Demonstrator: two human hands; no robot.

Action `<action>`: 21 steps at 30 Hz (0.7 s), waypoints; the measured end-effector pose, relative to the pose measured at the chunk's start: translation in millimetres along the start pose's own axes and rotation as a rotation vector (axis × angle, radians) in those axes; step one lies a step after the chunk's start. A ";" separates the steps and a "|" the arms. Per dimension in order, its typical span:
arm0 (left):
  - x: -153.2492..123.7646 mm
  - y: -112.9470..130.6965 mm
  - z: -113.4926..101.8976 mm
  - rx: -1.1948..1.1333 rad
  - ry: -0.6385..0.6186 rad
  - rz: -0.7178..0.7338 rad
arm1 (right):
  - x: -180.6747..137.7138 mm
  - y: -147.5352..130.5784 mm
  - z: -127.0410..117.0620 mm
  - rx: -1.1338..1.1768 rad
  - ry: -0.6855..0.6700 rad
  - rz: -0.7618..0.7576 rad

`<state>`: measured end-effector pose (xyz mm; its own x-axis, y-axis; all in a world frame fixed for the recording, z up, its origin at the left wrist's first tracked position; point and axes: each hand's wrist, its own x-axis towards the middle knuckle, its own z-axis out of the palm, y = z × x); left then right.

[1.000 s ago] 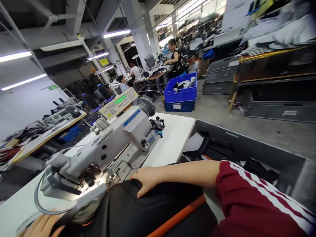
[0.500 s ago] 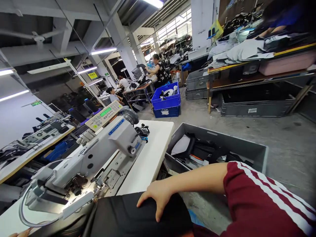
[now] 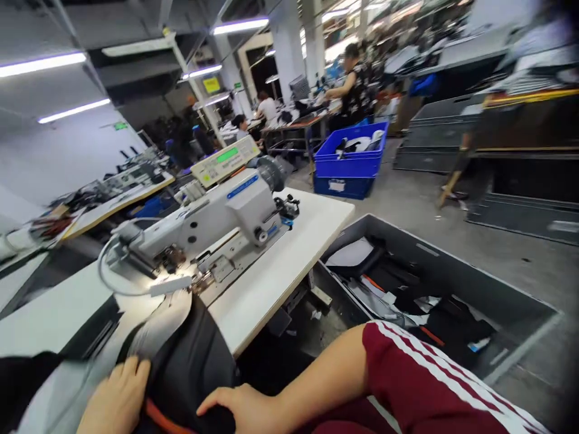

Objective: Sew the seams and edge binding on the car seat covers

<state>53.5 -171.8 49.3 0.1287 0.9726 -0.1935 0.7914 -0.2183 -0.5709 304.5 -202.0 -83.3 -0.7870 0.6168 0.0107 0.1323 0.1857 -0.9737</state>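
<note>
My left hand rests on a black fabric piece with orange trim at the near edge of the white sewing table, fingers curled over the fabric's grey edge. At the bottom centre, my right hand lies flat on the same black fabric with fingers spread. The fabric runs up toward the needle area of the white industrial sewing machine, which stands just beyond both hands.
A grey bin holding black and white pieces sits on the floor to the right of the table. A blue crate stands farther back. Other people work at tables in the background. More sewing tables line the left side.
My right hand slid back toward me over the black fabric, off the table's right part. My left hand came into view on the fabric. The view swung left and down.
</note>
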 end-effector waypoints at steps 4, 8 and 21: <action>-2.8 -1.2 -42.7 -0.012 -0.040 -0.069 | 12.0 -0.6 55.3 0.130 0.060 0.095; 8.3 24.2 -79.1 -0.197 -0.354 -0.149 | 9.5 -1.0 49.8 -0.006 -0.066 -0.027; 86.9 42.0 -80.2 -0.201 -0.245 -0.056 | 104.7 -49.7 -120.6 -1.134 0.020 -0.452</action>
<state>145.8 -90.1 72.5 -0.0467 0.9294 -0.3662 0.8988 -0.1209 -0.4214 288.2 -54.3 -6.4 -0.8901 0.3336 0.3104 0.3077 0.9425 -0.1306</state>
